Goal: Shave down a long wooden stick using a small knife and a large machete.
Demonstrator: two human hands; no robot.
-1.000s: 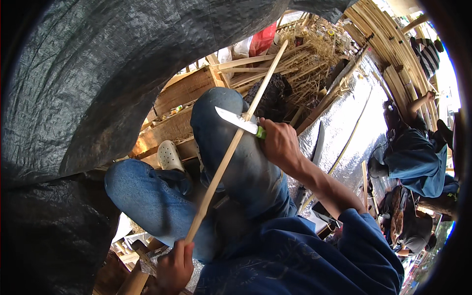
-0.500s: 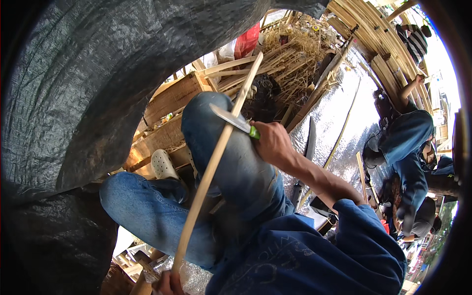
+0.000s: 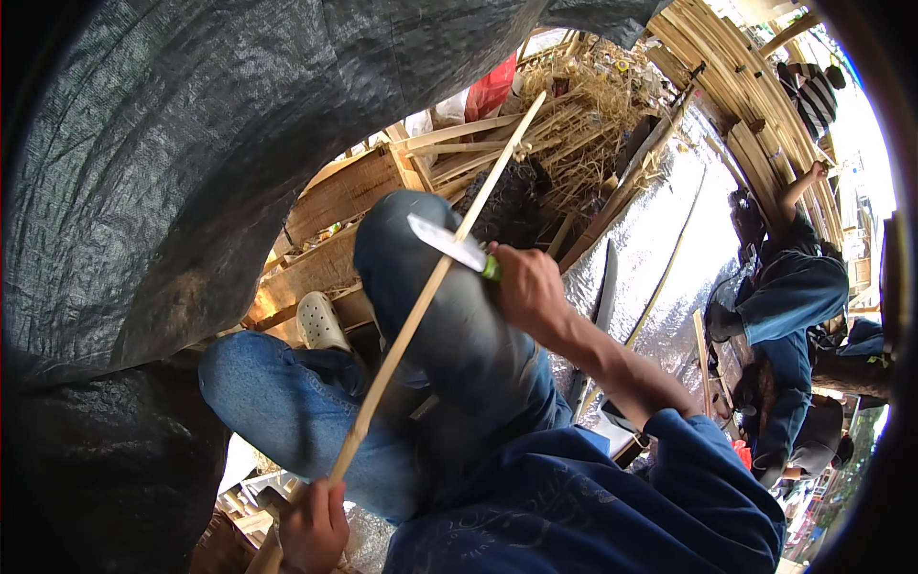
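My left hand [image 3: 314, 529] grips the lower end of a long, pale wooden strip [image 3: 404, 337], which slants up and to the right across my knee. In my right hand [image 3: 532, 287] is a knife [image 3: 449, 243] with a green handle, its fingers wrapped round that handle. The blade lies across the strip just above my raised knee [image 3: 406, 234], touching or nearly touching it; I cannot tell which. The strip's far end stands free beyond the blade.
A dark tarp [image 3: 182, 191] hangs at the left. Beyond my knees are a wooden crate [image 3: 349, 196] and a heap of shavings [image 3: 583, 96]. A long dark blade [image 3: 608, 287] lies on a silvery sheet [image 3: 660, 230] at the right. A co-worker [image 3: 794, 297] sits further right.
My left hand has risen into view, pushing the strip up and to the right past the knife. The knife and my right hand have stayed nearly in place.
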